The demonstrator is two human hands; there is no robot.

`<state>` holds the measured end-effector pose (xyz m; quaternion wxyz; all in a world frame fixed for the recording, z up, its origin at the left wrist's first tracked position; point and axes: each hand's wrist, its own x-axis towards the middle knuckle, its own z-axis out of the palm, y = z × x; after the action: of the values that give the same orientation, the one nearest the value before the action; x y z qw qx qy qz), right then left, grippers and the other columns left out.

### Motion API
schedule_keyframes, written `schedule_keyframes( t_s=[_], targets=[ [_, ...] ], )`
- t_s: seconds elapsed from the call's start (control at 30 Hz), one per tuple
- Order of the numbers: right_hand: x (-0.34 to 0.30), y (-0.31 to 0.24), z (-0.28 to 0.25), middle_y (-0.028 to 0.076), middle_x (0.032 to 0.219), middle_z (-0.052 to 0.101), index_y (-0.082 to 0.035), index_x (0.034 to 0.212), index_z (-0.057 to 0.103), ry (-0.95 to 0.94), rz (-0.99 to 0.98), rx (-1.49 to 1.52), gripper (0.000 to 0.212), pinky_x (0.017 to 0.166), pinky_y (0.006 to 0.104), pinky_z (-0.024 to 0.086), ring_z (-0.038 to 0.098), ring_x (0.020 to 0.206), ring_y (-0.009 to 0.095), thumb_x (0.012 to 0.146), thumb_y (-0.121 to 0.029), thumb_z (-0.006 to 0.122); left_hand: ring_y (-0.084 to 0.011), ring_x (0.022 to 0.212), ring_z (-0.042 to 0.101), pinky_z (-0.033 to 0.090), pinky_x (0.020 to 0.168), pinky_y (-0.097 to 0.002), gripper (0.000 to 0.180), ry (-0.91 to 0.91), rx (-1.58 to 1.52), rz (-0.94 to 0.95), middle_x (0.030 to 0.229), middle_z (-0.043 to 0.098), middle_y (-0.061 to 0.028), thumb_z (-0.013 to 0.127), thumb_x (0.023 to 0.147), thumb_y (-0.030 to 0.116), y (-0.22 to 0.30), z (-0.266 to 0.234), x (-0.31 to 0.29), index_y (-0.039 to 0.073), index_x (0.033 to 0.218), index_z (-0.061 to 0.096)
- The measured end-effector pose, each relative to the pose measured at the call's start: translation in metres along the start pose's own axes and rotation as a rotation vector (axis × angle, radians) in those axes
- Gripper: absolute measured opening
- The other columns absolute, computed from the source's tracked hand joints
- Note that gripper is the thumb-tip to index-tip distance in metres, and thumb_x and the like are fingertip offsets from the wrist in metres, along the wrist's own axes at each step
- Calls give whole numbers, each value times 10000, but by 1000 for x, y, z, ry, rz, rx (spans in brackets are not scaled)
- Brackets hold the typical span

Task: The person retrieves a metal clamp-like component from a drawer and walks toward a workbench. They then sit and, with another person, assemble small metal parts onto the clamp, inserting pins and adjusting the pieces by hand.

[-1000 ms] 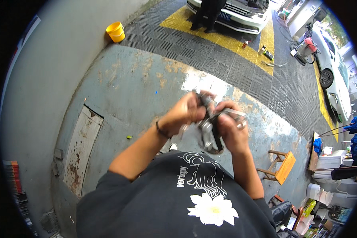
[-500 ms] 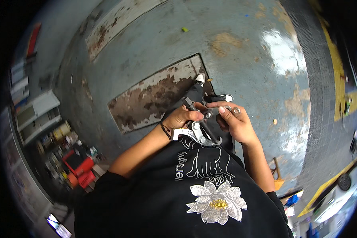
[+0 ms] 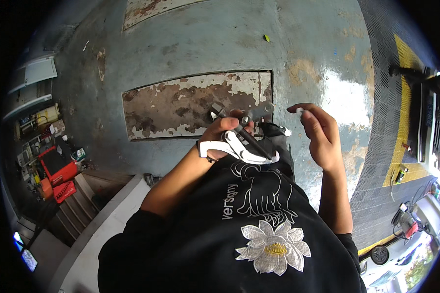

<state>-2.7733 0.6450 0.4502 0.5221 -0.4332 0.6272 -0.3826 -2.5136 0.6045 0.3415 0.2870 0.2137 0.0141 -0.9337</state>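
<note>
L hand [image 3: 224, 131] wrapped round metal gear puller [image 3: 253, 155], held in front of blk T-shirt [image 3: 190, 239]; puller's link bar [image 3: 259, 113] sticks out past fingers, seen against peeling floor panel [image 3: 171, 107]; R hand [image 3: 323, 136] apart from puller, thumb + index pinching small pale pc [image 3: 299, 111], kind unclear

Worn grey-green painted floor [image 3: 205, 49] with a leaf on it.
The small green leaf [image 3: 266, 38] lies beyond a rust-brown, peeling panel [image 3: 181, 105] set into the floor; rightward, black ribbed tiling [image 3: 371, 207] with yellow bands [image 3: 407, 52] carries a dark bottle [image 3: 401, 174].
</note>
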Motion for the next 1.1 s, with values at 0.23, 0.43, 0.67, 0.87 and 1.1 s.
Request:
schedule_keyframes(
  t_s=[0.23, 0.43, 0.67, 0.87, 1.1],
  targets=[
    [24, -100, 192, 83, 1043, 702, 42, 1069, 618, -213, -115, 190, 155, 768, 217, 533, 660, 902, 86, 929, 54, 683, -243, 990, 673, 545, 941, -373, 382, -91, 191, 171, 1081, 674, -156, 705, 859, 125, 136, -8, -108, 52, 1232, 667],
    [72, -134, 322, 97, 1026, 709, 48, 1038, 605, -451, -242, -34, 181, 873, 281, 552, 676, 938, 134, 895, 74, 713, -127, 800, 665, 516, 722, -257, 340, 129, 203, 516, 921, 706, -65, 787, 843, 211, 195, -14, -201, -49, 1038, 687],
    [130, -146, 476, 103, 1068, 687, 46, 1049, 603, -710, -267, 66, 227, 896, 284, 550, 680, 994, 158, 867, 97, 729, -140, 882, 636, 496, 753, -297, 363, 388, 561, 853, 962, 679, -71, 773, 851, 201, 270, -77, -300, -26, 1103, 646],
    [198, -161, 621, 115, 1056, 679, -12, 1170, 508, -840, -216, 103, 388, 812, 291, 545, 670, 929, 156, 866, 120, 710, -174, 874, 684, 563, 784, -326, 355, 363, 73, 910, 984, 709, -87, 748, 839, 194, 365, -138, -362, -17, 1105, 648],
    [262, -233, 820, 75, 945, 699, -25, 1281, 604, -1242, -132, -256, 433, 734, 278, 548, 659, 846, 112, 871, -9, 741, -128, 793, 646, 524, 724, -277, 318, 777, 116, 1040, 917, 712, -53, 832, 820, 161, 491, -174, -484, -31, 1034, 696]
  ],
)
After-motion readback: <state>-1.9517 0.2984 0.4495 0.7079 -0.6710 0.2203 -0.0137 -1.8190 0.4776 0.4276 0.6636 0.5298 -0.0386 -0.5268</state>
